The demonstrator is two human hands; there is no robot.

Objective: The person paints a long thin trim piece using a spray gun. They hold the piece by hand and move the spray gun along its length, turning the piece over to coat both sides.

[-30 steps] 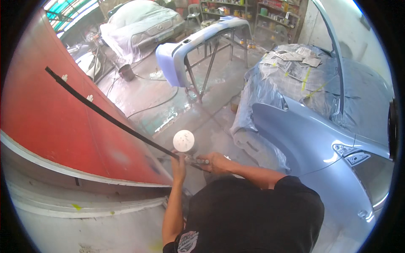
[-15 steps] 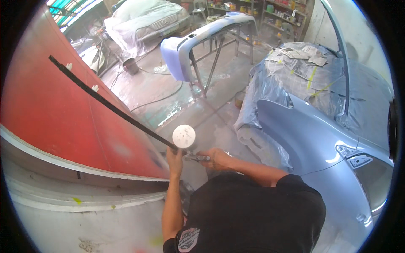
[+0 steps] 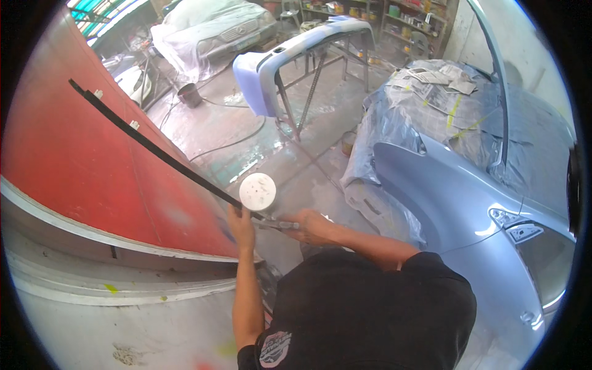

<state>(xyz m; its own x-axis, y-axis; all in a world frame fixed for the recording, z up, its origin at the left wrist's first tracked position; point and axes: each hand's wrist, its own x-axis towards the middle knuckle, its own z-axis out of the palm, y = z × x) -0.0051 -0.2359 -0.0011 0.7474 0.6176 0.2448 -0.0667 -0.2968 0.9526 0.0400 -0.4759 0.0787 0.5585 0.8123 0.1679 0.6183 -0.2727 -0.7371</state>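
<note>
My left hand (image 3: 242,223) is closed on the lower part of a long black strip (image 3: 151,145), which slants up-left in front of a red panel (image 3: 68,166) with white clips along it. My right hand (image 3: 311,227) is closed, somewhat blurred, on a metal spray gun (image 3: 277,224). The gun's white-lidded cup (image 3: 258,191) sits upright just right of the strip, above and between my hands, and hides part of the strip's lower end from clear view.
At right stand a silver-blue car (image 3: 450,203) and plastic-and-paper masking (image 3: 425,102). A bumper (image 3: 253,80) rests on a metal stand. A covered car (image 3: 209,34), bucket (image 3: 188,95), hose (image 3: 228,151) and shelves (image 3: 413,31) are farther back.
My hands and the spray gun have moved up and to the left. The surroundings shifted slightly in view between the frames.
</note>
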